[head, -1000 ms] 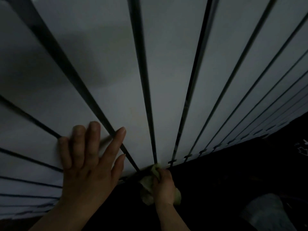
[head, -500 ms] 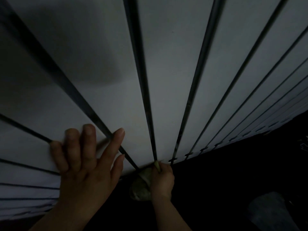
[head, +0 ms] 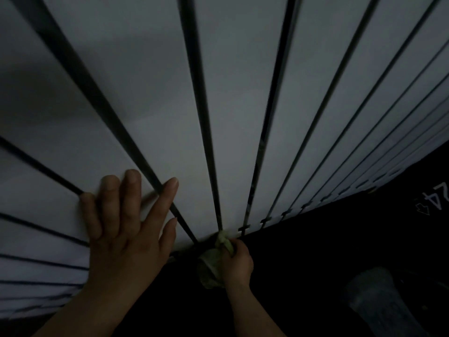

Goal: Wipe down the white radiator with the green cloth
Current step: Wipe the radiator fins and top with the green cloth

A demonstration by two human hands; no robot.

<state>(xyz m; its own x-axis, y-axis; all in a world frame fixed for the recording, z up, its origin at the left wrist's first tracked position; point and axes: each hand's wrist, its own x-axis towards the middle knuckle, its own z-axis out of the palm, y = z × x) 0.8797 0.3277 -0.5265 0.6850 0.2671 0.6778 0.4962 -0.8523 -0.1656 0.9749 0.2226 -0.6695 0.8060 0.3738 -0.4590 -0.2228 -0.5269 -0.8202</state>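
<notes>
The white radiator fills most of the view, its tall flat panels split by dark gaps. My left hand rests flat on a lower left panel with the fingers spread. My right hand grips the bunched green cloth at the radiator's bottom edge. A tip of the cloth is pushed against the foot of a gap between two panels. The scene is dim.
Below the radiator the floor is very dark. A pale, translucent object lies at the lower right. White markings show on a dark surface at the right edge.
The right hand with the cloth has stayed at the bottom edge, shifting only slightly. The left hand kept its place flat on the panel.
</notes>
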